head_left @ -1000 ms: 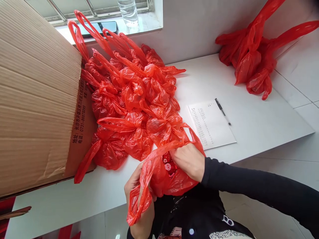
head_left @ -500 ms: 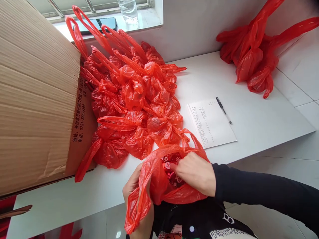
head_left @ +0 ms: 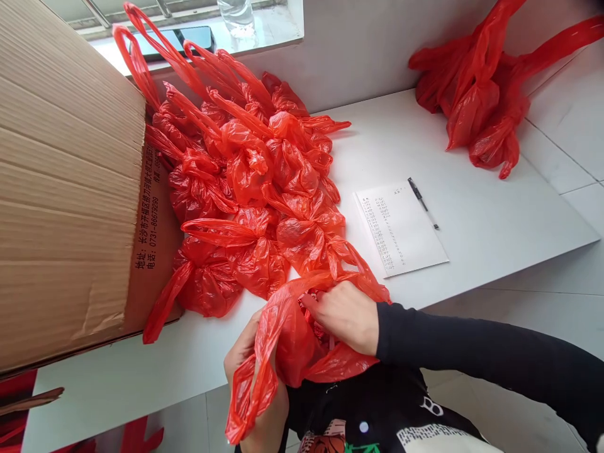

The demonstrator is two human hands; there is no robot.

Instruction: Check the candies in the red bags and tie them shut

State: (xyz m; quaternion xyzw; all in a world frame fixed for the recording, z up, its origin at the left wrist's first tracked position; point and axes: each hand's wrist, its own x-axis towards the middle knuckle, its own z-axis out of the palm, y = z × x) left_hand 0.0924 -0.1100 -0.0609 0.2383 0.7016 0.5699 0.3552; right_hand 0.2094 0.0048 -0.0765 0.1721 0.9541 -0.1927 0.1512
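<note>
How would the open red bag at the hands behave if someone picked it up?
The open red bag would probably be floppy, since its thin plastic hangs in creases by the left hand. It may feel bottom-heavy, as red pieces show inside near the right hand. Its mouth is untied, so contents could spill if it tipped.

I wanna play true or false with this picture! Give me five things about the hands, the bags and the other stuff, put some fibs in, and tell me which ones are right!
1. The right hand reaches into an open red bag. True.
2. The left hand is on the paper. False: the left hand is at the open red bag.
3. A big cardboard box is on the left side. True.
4. The pen is on the floor. False: the pen lies on the table, by the paper.
5. A clear bottle stands on the windowsill. True.
</note>
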